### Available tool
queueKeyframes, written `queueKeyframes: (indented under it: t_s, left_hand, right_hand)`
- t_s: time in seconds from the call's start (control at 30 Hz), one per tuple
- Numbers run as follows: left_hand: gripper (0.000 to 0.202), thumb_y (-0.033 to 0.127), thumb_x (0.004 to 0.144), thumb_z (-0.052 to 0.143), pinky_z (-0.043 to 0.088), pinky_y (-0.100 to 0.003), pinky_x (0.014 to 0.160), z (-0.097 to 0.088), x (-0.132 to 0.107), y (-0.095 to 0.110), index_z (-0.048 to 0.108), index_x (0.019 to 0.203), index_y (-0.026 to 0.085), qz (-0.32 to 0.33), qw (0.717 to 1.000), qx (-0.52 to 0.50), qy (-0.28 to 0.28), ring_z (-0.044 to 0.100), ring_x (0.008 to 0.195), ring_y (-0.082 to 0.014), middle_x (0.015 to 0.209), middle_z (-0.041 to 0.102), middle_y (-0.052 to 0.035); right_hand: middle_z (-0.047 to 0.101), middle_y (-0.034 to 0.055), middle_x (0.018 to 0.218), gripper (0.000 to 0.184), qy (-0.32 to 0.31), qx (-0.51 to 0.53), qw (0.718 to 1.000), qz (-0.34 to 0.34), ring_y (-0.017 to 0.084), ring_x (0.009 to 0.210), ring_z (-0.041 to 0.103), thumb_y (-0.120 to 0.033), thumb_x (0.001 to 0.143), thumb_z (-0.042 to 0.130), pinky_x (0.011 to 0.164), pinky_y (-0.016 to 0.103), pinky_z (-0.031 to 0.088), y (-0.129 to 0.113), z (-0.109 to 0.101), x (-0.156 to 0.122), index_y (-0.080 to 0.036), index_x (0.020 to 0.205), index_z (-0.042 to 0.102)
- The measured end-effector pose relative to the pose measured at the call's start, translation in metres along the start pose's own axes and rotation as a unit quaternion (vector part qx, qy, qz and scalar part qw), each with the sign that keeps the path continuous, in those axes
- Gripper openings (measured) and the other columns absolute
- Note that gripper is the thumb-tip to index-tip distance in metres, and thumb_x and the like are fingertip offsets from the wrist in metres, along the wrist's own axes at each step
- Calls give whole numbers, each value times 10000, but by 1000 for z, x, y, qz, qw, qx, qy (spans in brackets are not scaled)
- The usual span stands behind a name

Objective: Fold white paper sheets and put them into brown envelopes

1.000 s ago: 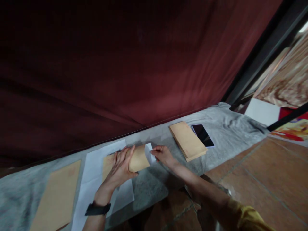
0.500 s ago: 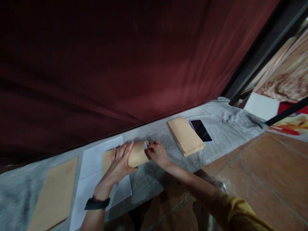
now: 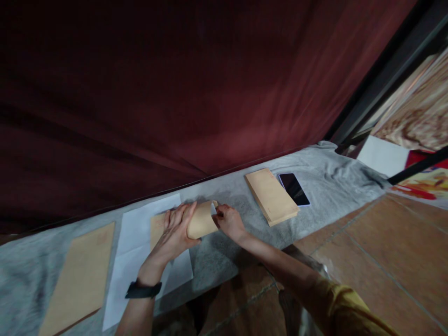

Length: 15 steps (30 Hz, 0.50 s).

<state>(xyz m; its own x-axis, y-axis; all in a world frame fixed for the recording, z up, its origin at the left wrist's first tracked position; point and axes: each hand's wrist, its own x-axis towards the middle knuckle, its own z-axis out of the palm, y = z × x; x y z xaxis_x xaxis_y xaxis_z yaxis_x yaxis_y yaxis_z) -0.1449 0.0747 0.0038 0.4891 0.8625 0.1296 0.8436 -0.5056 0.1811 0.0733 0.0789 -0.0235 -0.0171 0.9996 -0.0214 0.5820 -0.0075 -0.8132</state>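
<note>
The left hand [image 3: 178, 228] clasps the envelope [image 3: 202, 222], as if bracing it for the right hand [image 3: 230, 222], seemingly pinching the paper [image 3: 213, 209].

Dark red curtain [image 3: 210, 93], brown tiled floor [image 3: 395, 242], black slanted post [image 3: 381, 70], dim light

Head-worn view, directed forward and down along the wearer's forearms [image 3: 276, 265], which enter at the bottom edge. The left hand [image 3: 178, 228] and right hand [image 3: 231, 224] lie near the camera, below the centre of the field. The curtain [image 3: 224, 102] faces the camera above; the cloth [image 3: 336, 170] crosses obliquely, rising rightward; the floor [image 3: 392, 242] occupies the lower right.
</note>
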Motion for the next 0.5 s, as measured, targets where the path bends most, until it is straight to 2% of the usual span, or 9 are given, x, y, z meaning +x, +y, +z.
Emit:
queueKeyframes:
  t_s: [0.13, 0.2, 0.37, 0.5]
  left_hand:
    - [1169, 317, 690, 779, 147, -595, 1215, 0, 0, 0, 56, 1607, 269, 4, 1000, -2, 5, 318, 1457, -388, 1528, 384, -166]
    - [1164, 321, 694, 779, 151, -600, 1211, 1, 1, -1, 61, 1608, 271, 3, 1000, -3, 10, 328, 1453, -389, 1524, 395, -165]
    - [1148, 339, 700, 783, 171, -603, 1202, 3, 0, -4, 88, 1611, 269, 13, 1000, -11, 21, 345, 1443, -391, 1508, 422, -166]
    - [1141, 355, 708, 784, 163, -609, 1205, 2, 0, -4, 92, 1612, 268, 14, 999, -19, 25, 334, 1453, -390, 1514, 415, -170]
  right_hand:
    - [732, 58, 976, 175, -4, -14, 1000, -21, 174, 838, 668, -253, 932, 593, 748, 234, 447, -1, -1, 0, -222, 831, 732]
    - [731, 51, 985, 190, -3, -9, 1000, -23, 165, 841, 670, -237, 939, 574, 764, 227, 455, 0, 0, 0, -225, 839, 735]
    - [730, 37, 1022, 179, 20, 33, 999, -32, 171, 897, 675, -121, 865, 587, 806, 232, 471, 3, 3, -1, -230, 938, 709]
    - [700, 2, 924, 202, 35, 90, 995, -37, 163, 834, 661, -118, 826, 592, 753, 239, 472, 6, 5, -2, -232, 989, 625]
